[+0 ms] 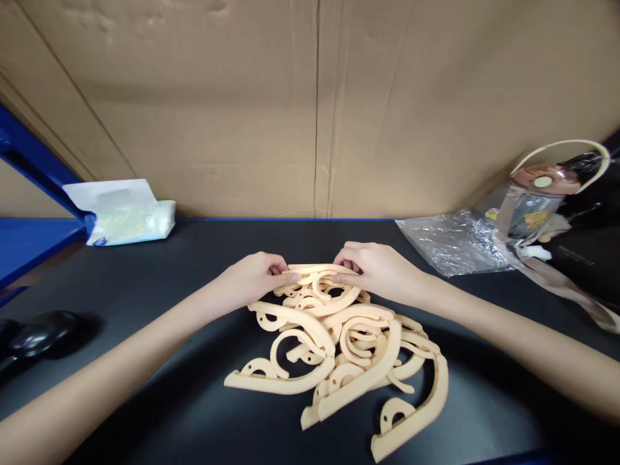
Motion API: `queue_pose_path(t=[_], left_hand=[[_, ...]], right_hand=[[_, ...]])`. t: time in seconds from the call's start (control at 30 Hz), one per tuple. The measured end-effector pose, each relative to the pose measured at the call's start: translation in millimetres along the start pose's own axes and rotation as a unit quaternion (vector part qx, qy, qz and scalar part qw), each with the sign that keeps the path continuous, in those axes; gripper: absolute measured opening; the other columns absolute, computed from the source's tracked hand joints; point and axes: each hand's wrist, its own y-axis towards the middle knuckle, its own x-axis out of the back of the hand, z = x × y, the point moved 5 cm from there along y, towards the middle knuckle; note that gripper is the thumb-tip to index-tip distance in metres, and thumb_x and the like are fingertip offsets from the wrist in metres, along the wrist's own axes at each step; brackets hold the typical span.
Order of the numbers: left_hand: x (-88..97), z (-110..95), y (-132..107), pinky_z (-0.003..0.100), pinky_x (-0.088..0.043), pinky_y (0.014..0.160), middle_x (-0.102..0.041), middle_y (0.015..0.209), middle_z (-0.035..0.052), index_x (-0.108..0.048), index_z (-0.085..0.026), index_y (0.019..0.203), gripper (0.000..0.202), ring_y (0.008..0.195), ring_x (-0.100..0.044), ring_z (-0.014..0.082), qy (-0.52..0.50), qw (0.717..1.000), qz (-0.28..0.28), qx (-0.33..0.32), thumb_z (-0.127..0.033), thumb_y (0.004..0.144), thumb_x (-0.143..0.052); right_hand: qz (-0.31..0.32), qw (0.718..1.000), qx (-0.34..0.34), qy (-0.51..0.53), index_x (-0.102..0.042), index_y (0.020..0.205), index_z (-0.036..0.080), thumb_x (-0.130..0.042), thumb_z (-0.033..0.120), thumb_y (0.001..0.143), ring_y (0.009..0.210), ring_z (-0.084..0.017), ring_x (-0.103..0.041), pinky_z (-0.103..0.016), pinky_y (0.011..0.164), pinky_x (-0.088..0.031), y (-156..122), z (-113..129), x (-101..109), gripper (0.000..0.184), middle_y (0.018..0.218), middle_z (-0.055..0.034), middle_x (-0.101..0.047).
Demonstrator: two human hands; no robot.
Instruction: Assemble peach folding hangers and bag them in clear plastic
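Observation:
A pile of beige folding clothes hangers [365, 355] lies in the middle of the black table, each with curved arms and a round hook. At the far end of the pile, my left hand [254, 279] pinches the left end of one hanger [317, 270] between thumb and fingers. My right hand [375, 270] grips the same hanger near its right end, with fingers curled. Below the hands, several more hangers overlap; one lies at the left [285, 384] and another reaches toward the front right [411, 426].
A pack of wipes [130, 223] stands at the back left near a blue frame [41, 155]. At the far left lies a shiny black object [46, 332]. Clear plastic wrap [450, 242] and a strapped drink bottle [533, 203] are at the back right. Cardboard [232, 110] walls the back.

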Motion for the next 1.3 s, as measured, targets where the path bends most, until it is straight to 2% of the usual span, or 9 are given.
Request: queue_pose_path(t=[0.13,0.3,0.43,0.53,0.7,0.87,1.03,1.13,1.3], left_hand=[[6.8,-14,-2,0.026,-0.038,0.057,-0.064,0.066,-0.0007,-0.063,-0.019,0.075,0.028,0.063,-0.056,0.0158,-0.125,0.99,-0.066,-0.027,-0.045,0.072,-0.074],[21.2,-46,11,0.025,-0.047,0.066,-0.068,0.085,0.0029,-0.062,-0.018,0.09,0.025,0.075,-0.061,0.0138,-0.311,0.942,-0.112,-0.058,-0.035,0.075,-0.073],[28.9,-62,32,0.021,-0.043,0.059,-0.055,0.07,-0.0009,-0.068,-0.014,0.079,0.015,0.061,-0.048,0.0083,-0.39,0.909,-0.124,-0.084,-0.029,0.078,-0.07],[26.1,-67,42,0.019,-0.038,0.053,-0.047,0.064,-0.0031,-0.071,-0.014,0.079,0.019,0.056,-0.042,0.0075,-0.412,0.897,-0.129,-0.093,-0.032,0.083,-0.065],[6.8,-79,46,0.021,-0.037,0.048,-0.046,0.064,-0.0022,-0.061,-0.016,0.067,0.028,0.053,-0.042,0.0089,-0.391,0.913,-0.062,-0.099,-0.037,0.087,-0.06],[1.7,-83,43,0.021,-0.032,0.047,-0.04,0.057,-0.0039,-0.056,-0.018,0.066,0.036,0.049,-0.038,0.0089,-0.301,0.946,-0.043,-0.109,-0.041,0.094,-0.051],[4.7,-82,42,0.025,-0.022,0.046,-0.036,0.047,-0.0059,-0.061,-0.017,0.067,0.036,0.045,-0.031,0.0101,-0.169,0.973,-0.106,-0.119,-0.03,0.097,-0.045],[11.6,-84,38,0.026,-0.025,0.051,-0.041,0.051,-0.0047,-0.058,-0.017,0.064,0.036,0.051,-0.036,0.0112,-0.103,0.975,-0.148,-0.134,-0.026,0.097,-0.047],[34.7,-55,52,0.025,-0.037,0.056,-0.049,0.058,-0.0042,-0.061,-0.016,0.07,0.034,0.056,-0.045,0.0116,-0.033,0.982,-0.168,-0.086,-0.03,0.099,-0.052]], right_hand=[[-0.035,0.988,-0.013,0.15,-0.064,0.084,0.018,-0.061,0.046,0.091,0.065,-0.014,-0.053,-0.027,0.059,-0.039,5,-13,6,0.03,0.075,-0.0011,-0.062],[-0.128,0.923,-0.021,0.363,-0.055,0.079,0.02,-0.065,0.056,0.085,0.061,-0.011,-0.051,-0.025,0.057,-0.041,17,-17,33,0.037,0.071,0.0023,-0.057],[-0.232,0.91,-0.022,0.344,-0.051,0.077,0.021,-0.058,0.042,0.093,0.061,-0.011,-0.053,-0.026,0.062,-0.045,28,-34,64,0.027,0.069,0.0032,-0.054],[-0.284,0.942,-0.012,0.179,-0.058,0.095,0.02,-0.053,0.031,0.097,0.069,-0.014,-0.057,-0.029,0.069,-0.044,33,-43,82,0.012,0.079,0.0002,-0.06],[-0.225,0.957,0.059,-0.172,-0.062,0.111,0.02,-0.042,0.032,0.103,0.08,-0.019,-0.061,-0.029,0.062,-0.034,39,-21,78,0.025,0.103,-0.0061,-0.067],[-0.164,0.94,0.098,-0.283,-0.06,0.115,0.016,-0.036,0.011,0.1,0.074,-0.018,-0.059,-0.029,0.055,-0.025,41,-8,59,0.029,0.097,-0.0073,-0.069],[-0.138,0.959,0.092,-0.228,-0.061,0.107,0.015,-0.042,0.004,0.092,0.064,-0.017,-0.056,-0.03,0.056,-0.024,46,-11,53,0.027,0.092,-0.007,-0.071],[-0.15,0.987,0.022,-0.059,-0.063,0.091,0.016,-0.05,0.01,0.092,0.055,-0.015,-0.053,-0.028,0.056,-0.03,47,-26,65,0.014,0.07,-0.003,-0.065],[-0.21,0.96,-0.098,0.157,-0.062,0.086,0.017,-0.042,0.03,0.101,0.041,-0.011,-0.049,-0.027,0.046,-0.038,38,-69,95,0.029,0.057,-0.0005,-0.058]])
